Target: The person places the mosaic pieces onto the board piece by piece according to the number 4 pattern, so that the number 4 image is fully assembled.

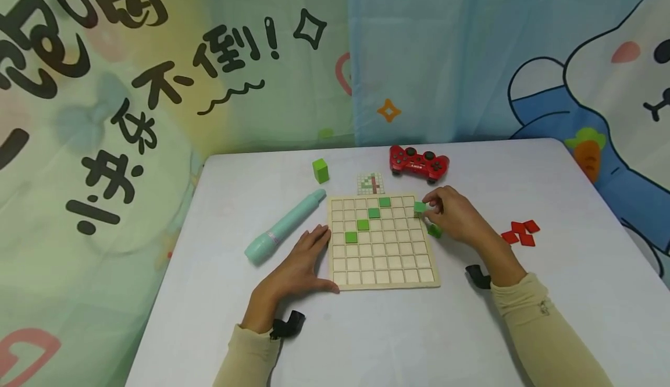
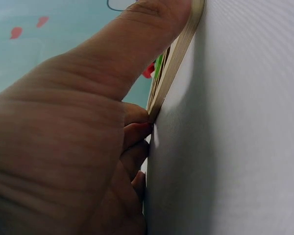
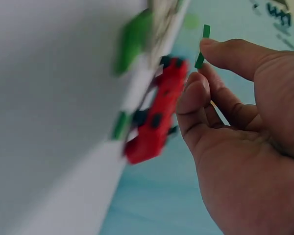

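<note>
A square wooden grid board (image 1: 387, 286) lies on the table, several green tiles (image 1: 363, 224) forming a diagonal in its cells. Along its left edge rests my left hand (image 1: 300, 267), fingers fairly straight against the side and thumb at the near left corner. My right hand (image 1: 454, 215) pinches a thin green tile (image 3: 206, 32) between thumb and fingertips, above the board's far right edge. Below that hand, loose green tiles (image 1: 434, 231) lie beside the board's right side. Behind the board is a small card (image 1: 363, 186) with a gridded green and brown picture.
A red game controller (image 1: 419, 164) lies behind the board, and a green block (image 1: 321, 170) stands at the back left. A mint-green tube-shaped object (image 1: 285, 227) lies left of the board. Several red tiles (image 1: 518, 227) are scattered beyond my right forearm.
</note>
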Motion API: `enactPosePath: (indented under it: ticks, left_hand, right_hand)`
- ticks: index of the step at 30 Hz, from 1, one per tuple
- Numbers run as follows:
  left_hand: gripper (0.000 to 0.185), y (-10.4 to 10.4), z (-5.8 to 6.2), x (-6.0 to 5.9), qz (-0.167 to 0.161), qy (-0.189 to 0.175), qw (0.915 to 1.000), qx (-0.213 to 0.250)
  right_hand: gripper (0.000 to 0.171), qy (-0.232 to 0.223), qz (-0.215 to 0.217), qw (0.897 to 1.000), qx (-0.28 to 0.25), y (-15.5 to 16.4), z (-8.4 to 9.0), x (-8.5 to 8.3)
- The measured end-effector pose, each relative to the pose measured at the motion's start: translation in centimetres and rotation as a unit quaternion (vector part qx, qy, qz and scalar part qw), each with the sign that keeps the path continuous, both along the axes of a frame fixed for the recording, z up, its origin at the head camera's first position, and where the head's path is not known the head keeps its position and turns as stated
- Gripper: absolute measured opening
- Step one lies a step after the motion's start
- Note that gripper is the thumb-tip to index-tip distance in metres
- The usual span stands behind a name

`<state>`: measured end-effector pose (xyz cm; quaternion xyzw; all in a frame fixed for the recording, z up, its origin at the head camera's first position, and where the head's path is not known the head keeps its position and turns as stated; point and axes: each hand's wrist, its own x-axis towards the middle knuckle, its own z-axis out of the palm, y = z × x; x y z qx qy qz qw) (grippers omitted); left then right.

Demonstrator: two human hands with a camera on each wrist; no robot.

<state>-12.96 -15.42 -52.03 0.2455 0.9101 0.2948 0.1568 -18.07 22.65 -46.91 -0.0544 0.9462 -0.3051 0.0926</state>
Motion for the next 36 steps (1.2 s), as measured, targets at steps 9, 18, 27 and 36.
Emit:
enactPosePath:
  ticks: [9,18,27,36]
  left_hand:
    - [0.129,-0.3,0.1,0.0,0.004,-0.004,1.0000,0.000]
    - [0.129,-0.3,0.2,-0.2,0.006,-0.004,1.0000,0.001]
    - [0.129,-0.1,0.0,-0.2,0.001,0.003,1.0000,-0.001]
    - [0.129,-0.2,0.1,0.0,0.001,-0.002,1.0000,-0.003]
  right_hand:
    - [0.027,0.003,0.108,0.994,-0.014,-5.3,1.6,1.8]
    - [0.017,-0.014,0.194,0.981,0.028,-10.8,0.3,2.8]
    - [0.018,-0.015,0.212,0.976,0.050,-12.9,-0.4,3.0]
    - [0.018,-0.005,0.208,0.977,0.043,-13.5,-0.4,2.9]
